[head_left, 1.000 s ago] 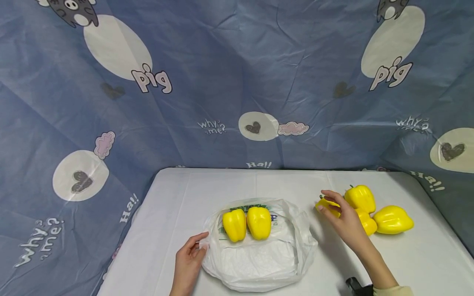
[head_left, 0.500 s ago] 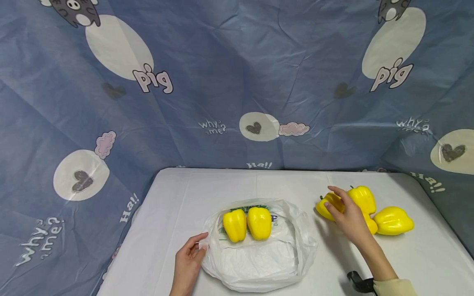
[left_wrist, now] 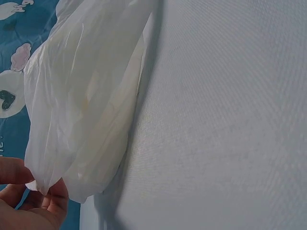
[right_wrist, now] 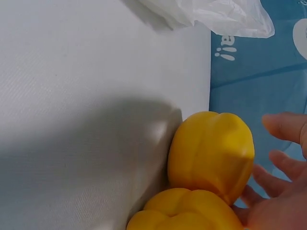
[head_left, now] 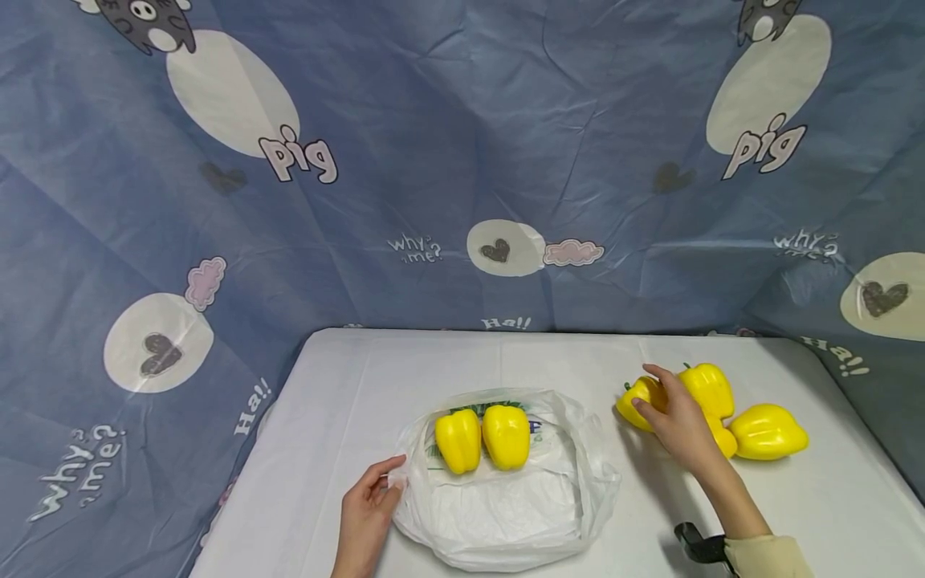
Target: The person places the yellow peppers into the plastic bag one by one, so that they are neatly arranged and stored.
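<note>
In the head view my left hand (head_left: 364,514) pinches the left rim of a white plastic bag (head_left: 499,550), its mouth spread wide. The left wrist view shows the thumb and fingers gripping a fold of thin plastic (left_wrist: 81,110). Two yellow bell peppers (head_left: 458,441) lie side by side in the bag. To the right, my right hand (head_left: 682,429) hovers over a yellow bell pepper (head_left: 634,405), thumb and fingers spread. In the right wrist view a gap separates the thumb from that pepper (right_wrist: 211,153); whether the other fingers touch it is unclear.
More yellow peppers sit around the right hand: one behind (head_left: 710,391), one at the right (head_left: 768,433), one partly hidden under the wrist (head_left: 724,440). A white-covered table (head_left: 405,361) meets a blue printed curtain (head_left: 405,177). A black strap mount (head_left: 699,547) is on the right wrist.
The right hand has shifted slightly to the right and back over the nearest pepper, exposing more of it. The left hand and bag have stayed put.
</note>
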{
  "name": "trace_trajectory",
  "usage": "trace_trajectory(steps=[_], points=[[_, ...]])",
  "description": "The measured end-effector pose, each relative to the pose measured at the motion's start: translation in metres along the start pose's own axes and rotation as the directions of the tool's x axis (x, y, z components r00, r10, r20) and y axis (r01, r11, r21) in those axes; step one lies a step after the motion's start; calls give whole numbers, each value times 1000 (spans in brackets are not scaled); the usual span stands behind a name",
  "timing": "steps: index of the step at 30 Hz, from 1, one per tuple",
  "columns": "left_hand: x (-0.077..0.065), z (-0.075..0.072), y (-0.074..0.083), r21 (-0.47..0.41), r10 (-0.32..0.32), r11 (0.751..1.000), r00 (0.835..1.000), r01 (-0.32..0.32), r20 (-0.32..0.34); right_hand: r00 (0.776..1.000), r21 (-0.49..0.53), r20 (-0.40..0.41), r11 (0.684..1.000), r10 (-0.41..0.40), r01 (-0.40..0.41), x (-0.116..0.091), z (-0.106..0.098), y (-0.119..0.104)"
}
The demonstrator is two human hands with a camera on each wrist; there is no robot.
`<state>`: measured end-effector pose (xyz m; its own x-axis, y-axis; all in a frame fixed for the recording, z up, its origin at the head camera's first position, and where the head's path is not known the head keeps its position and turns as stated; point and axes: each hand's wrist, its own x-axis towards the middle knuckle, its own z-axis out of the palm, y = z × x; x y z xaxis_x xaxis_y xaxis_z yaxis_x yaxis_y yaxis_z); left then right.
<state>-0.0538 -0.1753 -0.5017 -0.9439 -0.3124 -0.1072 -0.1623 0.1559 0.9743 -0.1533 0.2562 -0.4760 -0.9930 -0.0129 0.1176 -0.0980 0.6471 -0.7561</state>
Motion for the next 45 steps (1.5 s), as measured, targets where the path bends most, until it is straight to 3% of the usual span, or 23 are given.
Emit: trace_trajectory(steps=[16,33,45], points=[[-1,-1,1,-15,10,1000,1000,-10,6,992,-49,116,997,57,-52,8,8,2],[-2,0,0,-4,-24,1000,1000,24,3,959,-47,176,975,221,-216,5,15,5],[-1,-1,-1,-19,2,1000,1000,-2,2,964,3,169,977,207,-211,0,19,4]])
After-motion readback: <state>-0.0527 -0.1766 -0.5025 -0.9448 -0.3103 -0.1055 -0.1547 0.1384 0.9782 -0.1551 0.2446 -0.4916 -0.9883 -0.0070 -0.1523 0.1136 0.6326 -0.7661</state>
